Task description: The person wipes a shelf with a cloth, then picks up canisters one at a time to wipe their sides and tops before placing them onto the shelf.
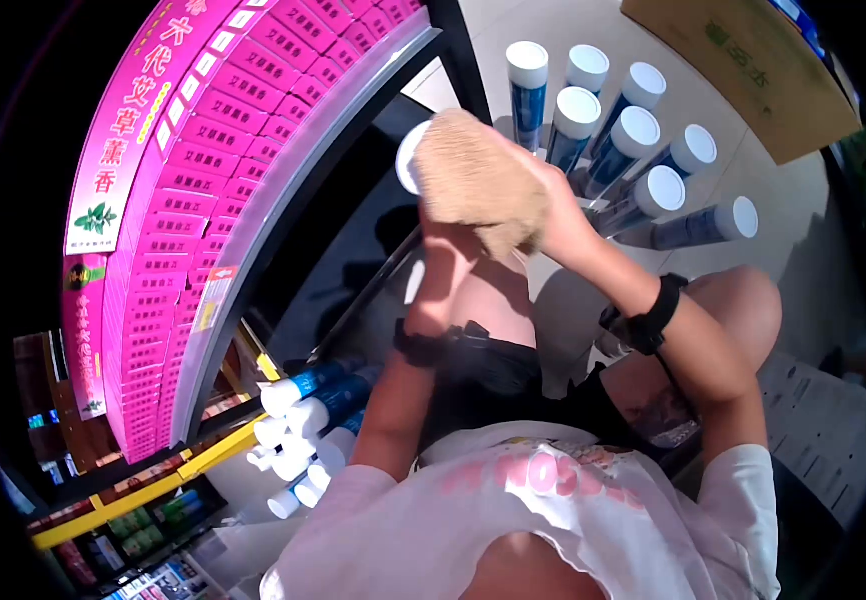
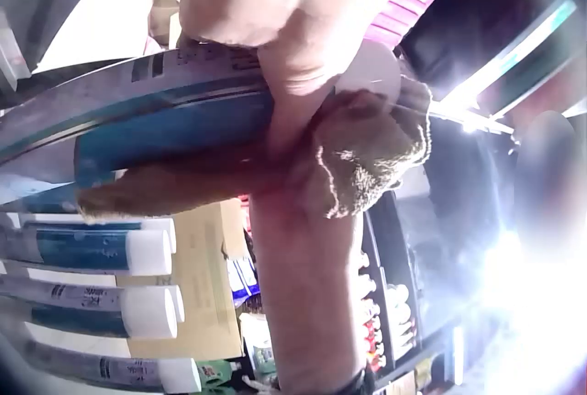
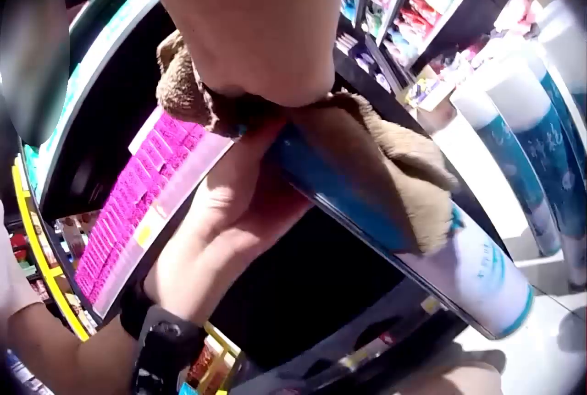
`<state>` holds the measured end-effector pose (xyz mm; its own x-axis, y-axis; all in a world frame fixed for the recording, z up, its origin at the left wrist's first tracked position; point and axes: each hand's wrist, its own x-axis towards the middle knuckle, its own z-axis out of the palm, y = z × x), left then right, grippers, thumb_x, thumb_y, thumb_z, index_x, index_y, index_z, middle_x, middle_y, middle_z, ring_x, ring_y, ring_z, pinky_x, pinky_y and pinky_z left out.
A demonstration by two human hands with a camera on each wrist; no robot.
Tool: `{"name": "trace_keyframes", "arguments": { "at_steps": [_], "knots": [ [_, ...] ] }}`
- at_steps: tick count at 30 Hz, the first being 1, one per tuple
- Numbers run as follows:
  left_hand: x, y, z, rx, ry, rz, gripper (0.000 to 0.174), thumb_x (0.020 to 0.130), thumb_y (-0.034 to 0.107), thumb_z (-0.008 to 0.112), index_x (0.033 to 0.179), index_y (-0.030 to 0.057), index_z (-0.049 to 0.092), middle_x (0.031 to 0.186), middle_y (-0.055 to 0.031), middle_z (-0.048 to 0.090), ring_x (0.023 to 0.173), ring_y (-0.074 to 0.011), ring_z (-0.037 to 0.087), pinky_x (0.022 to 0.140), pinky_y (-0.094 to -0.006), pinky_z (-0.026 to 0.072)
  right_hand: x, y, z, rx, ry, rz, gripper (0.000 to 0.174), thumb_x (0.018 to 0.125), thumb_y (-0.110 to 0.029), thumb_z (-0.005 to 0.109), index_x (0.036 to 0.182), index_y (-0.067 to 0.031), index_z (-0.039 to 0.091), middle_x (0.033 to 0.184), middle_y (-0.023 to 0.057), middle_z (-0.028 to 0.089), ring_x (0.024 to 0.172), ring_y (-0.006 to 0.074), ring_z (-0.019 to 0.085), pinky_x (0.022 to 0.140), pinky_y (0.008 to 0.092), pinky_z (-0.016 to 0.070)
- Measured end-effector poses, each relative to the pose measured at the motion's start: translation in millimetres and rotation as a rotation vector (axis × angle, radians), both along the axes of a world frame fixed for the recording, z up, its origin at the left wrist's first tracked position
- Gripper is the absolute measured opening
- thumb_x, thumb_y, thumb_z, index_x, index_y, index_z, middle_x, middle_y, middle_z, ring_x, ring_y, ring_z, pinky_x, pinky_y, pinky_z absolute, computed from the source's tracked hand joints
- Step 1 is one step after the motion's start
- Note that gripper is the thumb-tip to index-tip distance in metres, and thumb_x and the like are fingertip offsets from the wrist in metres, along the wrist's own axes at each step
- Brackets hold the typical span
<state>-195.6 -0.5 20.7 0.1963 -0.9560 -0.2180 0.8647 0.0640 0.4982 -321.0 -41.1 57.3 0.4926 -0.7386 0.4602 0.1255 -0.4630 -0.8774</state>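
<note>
My left hand (image 1: pixel 450 245) grips a tube-shaped canister with a white cap (image 1: pixel 410 158) and a blue and white body (image 2: pixel 174 134). A brown cloth (image 1: pixel 478 180) is wrapped over the canister, hiding much of it in the head view. My right hand (image 1: pixel 556 195) holds the cloth against the canister, its fingers mostly hidden beneath the fabric. In the right wrist view, the left hand (image 3: pixel 220 221) curls round the canister from below, and the canister's pale end (image 3: pixel 486 276) sticks out past the cloth.
Several similar canisters (image 1: pixel 633 135) stand on the tiled floor at the right. More lie piled (image 1: pixel 313 420) at lower left. A shelf of pink boxes (image 1: pixel 218 130) rises on the left, above a yellow shelf edge (image 1: pixel 203 460). A cardboard box (image 1: pixel 743 70) sits at upper right.
</note>
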Motion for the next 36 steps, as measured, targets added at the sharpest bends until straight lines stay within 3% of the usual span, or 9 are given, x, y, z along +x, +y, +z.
{"name": "trace_keyframes", "arguments": {
  "at_steps": [2, 6, 8, 12, 14, 17, 22, 26, 36],
  "knots": [
    [18, -1, -4, -0.207, -0.112, -0.067, 0.056, 0.083, 0.023, 0.057, 0.129, 0.0017, 0.032, 0.125, -0.0137, 0.044, 0.115, -0.0264, 0.045, 0.095, -0.0409, 0.0396, 9, -13, -6, 0.004, 0.015, 0.056, 0.056, 0.075, -0.008, 0.063, 0.126, -0.0003, 0.042, 0.122, 0.0137, 0.051, 0.109, 0.0187, 0.051, 0.091, 0.0299, 0.0403],
    [49, -12, 4, -0.291, -1.045, -0.08, 0.059, 0.06, -0.006, 0.068, 0.116, -0.0029, 0.047, 0.105, -0.0115, 0.058, 0.096, -0.0188, 0.058, 0.083, -0.0317, 0.0471, 24, -38, -27, 0.187, 0.089, 0.165, 0.046, 0.076, -0.007, 0.062, 0.118, 0.0021, 0.047, 0.115, 0.0114, 0.055, 0.095, 0.0136, 0.055, 0.084, 0.0284, 0.0442],
    [51, -7, 11, -0.177, -1.086, -0.067, 0.056, 0.058, -0.003, 0.073, 0.11, -0.0021, 0.051, 0.1, -0.0085, 0.06, 0.091, -0.016, 0.058, 0.082, -0.03, 0.0469, 34, -40, -43, 0.421, 0.001, 0.177, 0.046, 0.078, -0.013, 0.061, 0.12, -0.0018, 0.047, 0.117, 0.0125, 0.053, 0.105, 0.016, 0.05, 0.092, 0.0291, 0.0391],
    [64, -8, 16, -0.052, -1.163, -0.071, 0.06, 0.056, 0.002, 0.077, 0.109, -0.0014, 0.05, 0.1, -0.0085, 0.058, 0.09, -0.015, 0.058, 0.077, -0.0278, 0.0487, 72, -38, -69, 0.172, -0.207, -0.006, 0.052, 0.083, -0.023, 0.057, 0.129, -0.0059, 0.038, 0.128, 0.0088, 0.043, 0.118, 0.0208, 0.039, 0.1, 0.0326, 0.0312],
    [76, -19, -1, -0.055, -1.289, -0.013, 0.062, 0.055, 0.004, 0.079, 0.109, -0.0007, 0.048, 0.104, -0.0087, 0.055, 0.095, -0.0157, 0.054, 0.082, -0.0291, 0.046, 84, -34, -65, 0.738, -0.365, 0.089, 0.051, 0.088, -0.033, 0.052, 0.129, -0.0059, 0.037, 0.127, 0.0097, 0.043, 0.115, 0.019, 0.043, 0.098, 0.0319, 0.0338],
    [93, -27, -7, -0.108, -1.514, -0.107, 0.065, 0.055, 0.007, 0.08, 0.11, 0.0, 0.046, 0.107, -0.0089, 0.051, 0.099, -0.0164, 0.051, 0.086, -0.0301, 0.0437, 94, -35, -61, 1.087, -0.475, 0.105, 0.047, 0.092, -0.038, 0.043, 0.121, -0.0014, 0.046, 0.119, 0.0092, 0.05, 0.109, 0.0161, 0.048, 0.093, 0.0265, 0.0376],
    [108, -43, -18, -0.19, -1.357, -0.141, 0.05, 0.058, 0.004, 0.079, 0.102, -0.0013, 0.055, 0.094, -0.0079, 0.062, 0.088, -0.0149, 0.058, 0.079, -0.0285, 0.0466, 103, -37, -79, 1.038, -0.547, 0.166, 0.041, 0.094, -0.032, 0.04, 0.12, -0.0012, 0.049, 0.115, 0.0082, 0.054, 0.106, 0.0141, 0.05, 0.09, 0.026, 0.039],
    [129, -48, -24, 0.052, -1.449, -0.138, 0.031, 0.069, 0.007, 0.073, 0.096, -0.0034, 0.061, 0.092, -0.0084, 0.064, 0.084, -0.0152, 0.06, 0.076, -0.0282, 0.0468, 119, -36, -114, 0.934, -0.278, 0.049, 0.041, 0.087, -0.038, 0.052, 0.106, -0.0024, 0.06, 0.09, 0.0026, 0.062, 0.078, 0.011, 0.053, 0.071, 0.023, 0.0415],
    [139, -72, -13, 0.219, -1.239, -0.048, 0.05, 0.069, 0.013, 0.074, 0.11, -0.0029, 0.049, 0.106, -0.0112, 0.054, 0.097, -0.0174, 0.053, 0.087, -0.0296, 0.0401, 124, -47, -121, 1.005, -0.05, 0.137, 0.025, 0.086, -0.032, 0.054, 0.088, -0.0075, 0.06, 0.07, -0.0019, 0.056, 0.06, 0.0084, 0.051, 0.055, 0.0234, 0.0423]
  ]
}}
